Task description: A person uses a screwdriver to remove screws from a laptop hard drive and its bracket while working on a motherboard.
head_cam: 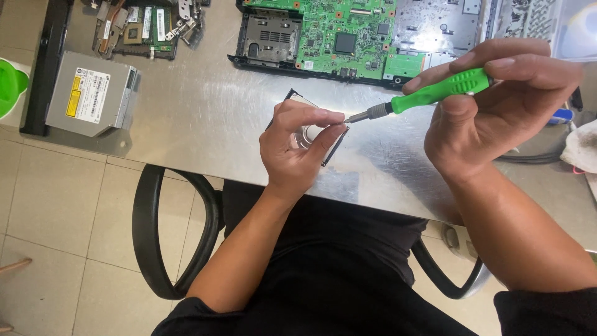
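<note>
My left hand (297, 148) grips a small flat hard drive (306, 134) with a shiny metal face, holding it on edge just above the steel table (205, 118). My right hand (497, 102) is closed around a green-handled screwdriver (435, 92). The screwdriver's metal tip touches the drive's right edge, beside my left thumb and fingertips. Most of the drive is hidden behind my left fingers.
An opened laptop base with a green circuit board (336, 34) lies at the table's far side. A grey optical drive (90, 93) sits at the left edge, a smaller board with metal parts (140, 28) behind it. A black chair's armrests (158, 236) flank my lap; tiled floor lies left.
</note>
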